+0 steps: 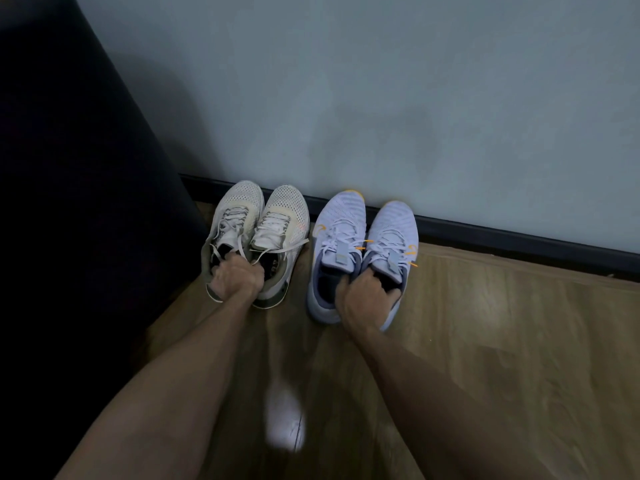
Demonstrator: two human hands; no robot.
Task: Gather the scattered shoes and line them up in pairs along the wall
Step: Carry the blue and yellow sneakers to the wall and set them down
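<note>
Left hand (235, 275) fingers grip white mesh sneakers (273, 216) by collars; right hand (363, 296) fingers grip pale-blue knit sneakers (349, 216), toes at black baseboard (485, 237).

Floor (485, 341): wood-look planks, brown, running across lower half of frame; a bright glare patch at lower centre. Black baseboard (502, 242) marks its far edge, slanting down toward the right. Two pairs of shoes sit on it, toes toward the baseboard. Cream mesh pair (263, 220) at centre left, the two shoes touching side by side. Pale lilac pair (360, 230) with orange accents just beside it at centre, also side by side. Dark furniture (69, 202) stands at frame left.
</note>
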